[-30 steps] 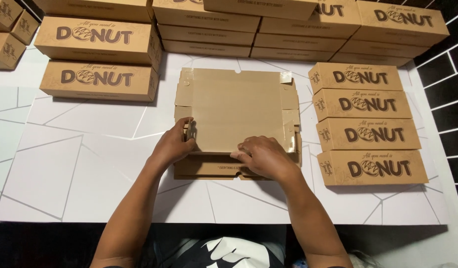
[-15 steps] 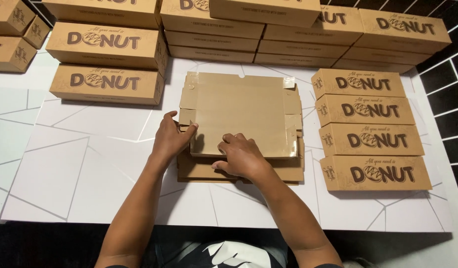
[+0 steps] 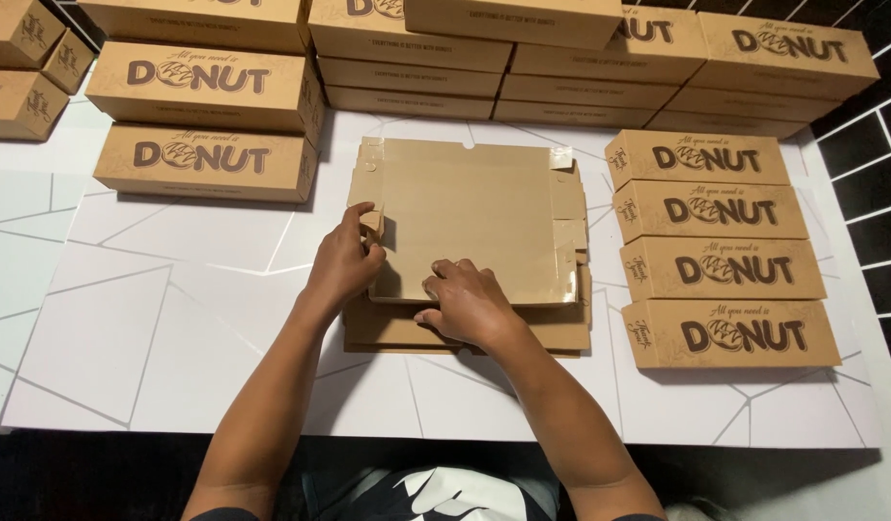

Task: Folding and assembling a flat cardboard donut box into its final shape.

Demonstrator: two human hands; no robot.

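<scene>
While both bare hands work at the table's centre, the left hand (image 3: 344, 262) pinches a small side flap (image 3: 371, 223) of the flat cardboard box blank (image 3: 470, 212), thumb and fingers closed on the flap's edge. Right hand (image 3: 468, 301) lies palm down on the blank's near edge, fingers bent and pressing, gripping nothing that shows. Blank rests on top of a low stack of more flat blanks (image 3: 552, 333); how many lie in the stack is hard to tell, since the hands and forearms cover its near-left part. All sits on a white table (image 3: 175, 318) with thin grey line pattern. Folded brown donut boxes stand around: a row of four (image 3: 721, 251) just right of the blank, two stacked at the left (image 3: 209, 159), a long pile behind (image 3: 561, 58) cut off by the top edge. More small boxes (image 3: 21, 72) at far left, partly out of frame. Person's torso is cropped at the bottom edge.
</scene>
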